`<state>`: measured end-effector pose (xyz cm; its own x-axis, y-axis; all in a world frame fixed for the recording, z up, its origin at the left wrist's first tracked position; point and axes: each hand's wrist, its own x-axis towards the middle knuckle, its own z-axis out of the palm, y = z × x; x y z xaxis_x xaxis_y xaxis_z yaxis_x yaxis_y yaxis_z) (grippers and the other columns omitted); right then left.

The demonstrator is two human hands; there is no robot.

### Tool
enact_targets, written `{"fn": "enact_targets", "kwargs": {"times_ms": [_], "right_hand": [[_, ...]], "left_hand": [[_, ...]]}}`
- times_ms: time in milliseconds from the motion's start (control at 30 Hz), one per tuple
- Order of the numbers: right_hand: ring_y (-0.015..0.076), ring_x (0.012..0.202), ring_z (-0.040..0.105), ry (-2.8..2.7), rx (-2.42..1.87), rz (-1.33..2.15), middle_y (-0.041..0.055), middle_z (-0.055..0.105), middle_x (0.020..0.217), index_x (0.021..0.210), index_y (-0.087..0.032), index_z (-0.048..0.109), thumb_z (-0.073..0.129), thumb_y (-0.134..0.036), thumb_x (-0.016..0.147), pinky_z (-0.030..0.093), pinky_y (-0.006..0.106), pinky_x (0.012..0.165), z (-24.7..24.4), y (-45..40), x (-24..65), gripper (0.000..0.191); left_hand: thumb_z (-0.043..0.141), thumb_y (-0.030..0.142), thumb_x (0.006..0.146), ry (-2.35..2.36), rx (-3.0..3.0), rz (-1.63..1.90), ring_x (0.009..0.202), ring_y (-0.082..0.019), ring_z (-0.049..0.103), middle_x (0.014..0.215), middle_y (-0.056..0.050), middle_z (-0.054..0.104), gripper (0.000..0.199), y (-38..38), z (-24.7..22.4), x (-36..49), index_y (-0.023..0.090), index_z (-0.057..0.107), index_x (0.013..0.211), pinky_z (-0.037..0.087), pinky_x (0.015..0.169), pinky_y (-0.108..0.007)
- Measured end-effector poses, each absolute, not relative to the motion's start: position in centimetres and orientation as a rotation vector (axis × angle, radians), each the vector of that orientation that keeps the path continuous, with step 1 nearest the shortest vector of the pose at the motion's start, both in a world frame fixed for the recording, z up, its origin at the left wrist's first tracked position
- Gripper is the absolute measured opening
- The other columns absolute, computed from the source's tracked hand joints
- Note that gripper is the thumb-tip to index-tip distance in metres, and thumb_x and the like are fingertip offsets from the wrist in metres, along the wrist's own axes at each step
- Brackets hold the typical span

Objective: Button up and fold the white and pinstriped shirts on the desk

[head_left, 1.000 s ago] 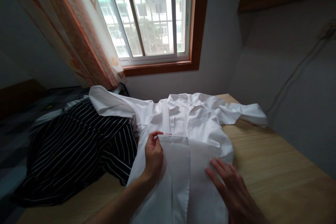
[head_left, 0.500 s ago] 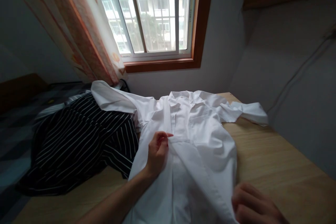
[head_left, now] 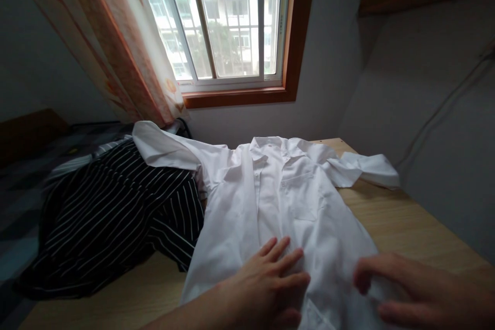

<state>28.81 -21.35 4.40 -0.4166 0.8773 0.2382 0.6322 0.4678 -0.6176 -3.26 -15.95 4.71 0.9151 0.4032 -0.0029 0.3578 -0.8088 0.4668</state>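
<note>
A white long-sleeved shirt (head_left: 224, 221) lies spread on the wooden table, front up, its collar toward the window and its front parted down the middle. A chest pocket shows on its right half. My left hand (head_left: 273, 281) lies on the lower middle of the shirt, fingers spread and holding nothing. Beside the shirt's lower right edge is my right hand (head_left: 417, 286), slightly blurred, its thumb and index finger apart with nothing visible between them. The lower hem is cut off by the frame and partly hidden by my hands.
A black garment with white stripes (head_left: 116, 216) lies left of the shirt, under its left sleeve. The wooden table (head_left: 417, 232) reaches toward the right wall. A bed with a checked cover (head_left: 19, 201), a curtain (head_left: 131, 51) and a window (head_left: 232, 26) stand beyond.
My left hand has let go of the shirt's front edge, moved down and right, and flattened out. The right front panel now lies flatter, and my right hand has opened.
</note>
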Motion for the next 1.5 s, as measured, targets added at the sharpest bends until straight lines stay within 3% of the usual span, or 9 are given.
{"fn": "enact_targets", "kwargs": {"times_ms": [100,200,300,433,633,1067,1267,1367,1500], "right_hand": [[0.0233,0.086,0.067,-2.203,-1.39,0.778,0.0049,0.072,0.097,0.104,-0.028,0.067,0.058,-0.044,0.086,0.054,0.034,0.075,6.7,-13.6,27.1,0.026],[0.0227,0.081,0.067,-1.945,-1.568,0.674,0.0086,0.071,0.092,0.108,-0.02,0.062,0.054,-0.042,0.086,0.052,0.033,0.073,5.8,-5.7,23.9,0.032],[0.0242,0.081,0.067,-1.701,-1.88,0.53,0.01,0.071,0.089,0.094,-0.017,0.066,0.055,-0.049,0.085,0.049,0.033,0.071,4.0,0.5,20.7,0.034],[0.0265,0.085,0.067,-1.595,-2.057,0.396,0.0118,0.072,0.086,0.085,-0.016,0.069,0.059,-0.049,0.083,0.046,0.032,0.072,2.6,4.9,17.5,0.034],[0.024,0.115,0.057,-1.816,-1.733,0.186,0.0106,0.065,0.124,0.135,-0.019,0.051,0.045,-0.019,0.091,0.038,0.036,0.099,1.0,6.7,15.4,0.045],[0.0235,0.14,0.034,-2.401,-1.512,0.175,0.0082,0.04,0.151,0.144,-0.018,0.043,0.032,-0.038,0.099,0.022,0.047,0.114,-1.4,1.0,18.5,0.05],[0.0243,0.137,0.039,-2.401,-1.511,0.129,0.009,0.044,0.148,0.14,-0.02,0.048,0.036,-0.037,0.099,0.026,0.047,0.112,-1.4,-0.8,19.3,0.047],[0.0246,0.131,0.045,-2.368,-1.509,0.101,0.0094,0.05,0.144,0.136,-0.02,0.052,0.04,-0.036,0.098,0.028,0.046,0.11,-1.3,-0.9,19.2,0.043],[0.0242,0.113,0.058,-2.257,-1.522,0.021,0.0103,0.066,0.121,0.117,-0.018,0.063,0.044,-0.034,0.097,0.035,0.043,0.102,-0.8,-0.9,18.6,0.032]], "left_hand": [[0.059,0.048,0.087,0.491,2.624,0.16,0.136,-0.037,0.038,0.143,-0.009,0.048,0.047,-15.6,5.4,-2.9,0.025,0.056,0.128,0.032,0.11,-0.051],[0.06,0.047,0.087,0.449,2.595,0.202,0.111,-0.03,0.061,0.121,-0.009,0.065,0.044,-12.7,6.5,-2.3,0.023,0.059,0.124,0.047,0.095,-0.04],[0.058,0.042,0.089,0.779,2.646,0.331,0.094,-0.028,0.066,0.104,-0.01,0.071,0.036,-7.3,6.5,-1.6,0.02,0.065,0.117,0.05,0.083,-0.038],[0.053,0.037,0.091,1.295,2.676,0.325,0.107,-0.03,0.062,0.112,-0.013,0.068,0.032,0.6,4.5,-1.4,0.017,0.067,0.112,0.047,0.093,-0.042],[0.051,0.05,0.089,1.509,2.651,0.3,0.142,-0.037,0.026,0.156,-0.011,0.029,0.055,5.0,1.2,-1.1,0.023,0.048,0.137,0.026,0.112,-0.052],[0.041,0.061,0.09,1.481,2.584,0.233,0.143,-0.04,0.021,0.156,-0.01,0.029,0.07,0.8,0.6,0.1,0.022,0.035,0.148,0.021,0.115,-0.051],[0.055,0.043,0.089,1.498,2.569,0.444,0.122,-0.026,0.053,0.134,-0.012,0.057,0.046,0.5,6.5,-3.0,0.017,0.059,0.126,0.04,0.104,-0.035],[0.058,0.037,0.087,2.099,2.622,0.868,0.129,-0.034,0.043,0.141,-0.013,0.049,0.04,1.4,12.2,-8.8,0.017,0.059,0.122,0.033,0.108,-0.049],[0.069,0.058,0.074,2.829,1.926,1.118,0.124,-0.041,0.045,0.14,-0.021,0.047,0.077,2.8,18.0,-18.3,0.01,0.048,0.131,0.038,0.099,-0.054]]}}
